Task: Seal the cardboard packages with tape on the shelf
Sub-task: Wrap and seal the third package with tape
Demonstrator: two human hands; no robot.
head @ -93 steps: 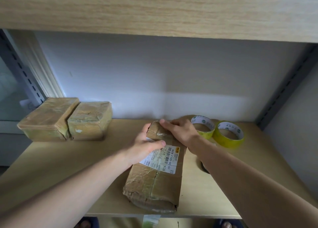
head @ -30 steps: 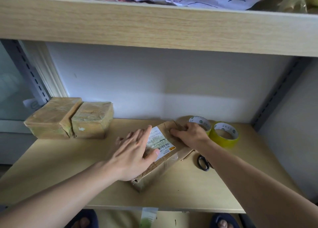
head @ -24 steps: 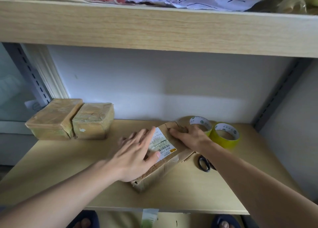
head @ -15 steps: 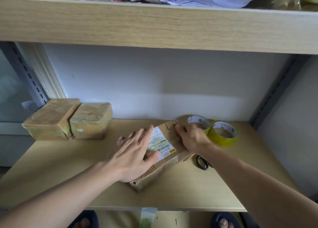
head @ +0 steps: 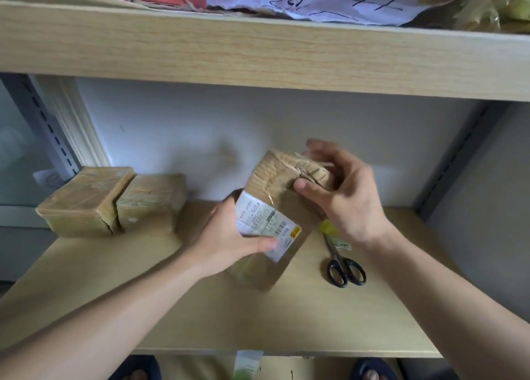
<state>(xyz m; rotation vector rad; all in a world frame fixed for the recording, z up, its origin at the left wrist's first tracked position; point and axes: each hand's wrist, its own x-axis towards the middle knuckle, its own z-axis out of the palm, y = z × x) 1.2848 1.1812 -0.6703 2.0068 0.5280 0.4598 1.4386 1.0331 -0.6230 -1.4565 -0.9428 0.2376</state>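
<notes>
Between my hands, above the shelf, my left hand grips the tipped box and my right hand pinches its top, so loose tape could wrinkle.

Pale wood-grain shelf, matt and smooth; a brown cardboard package under glossy, wrinkled tape with a white paper label; scissors with glossy black plastic handles and metal blades.
</notes>
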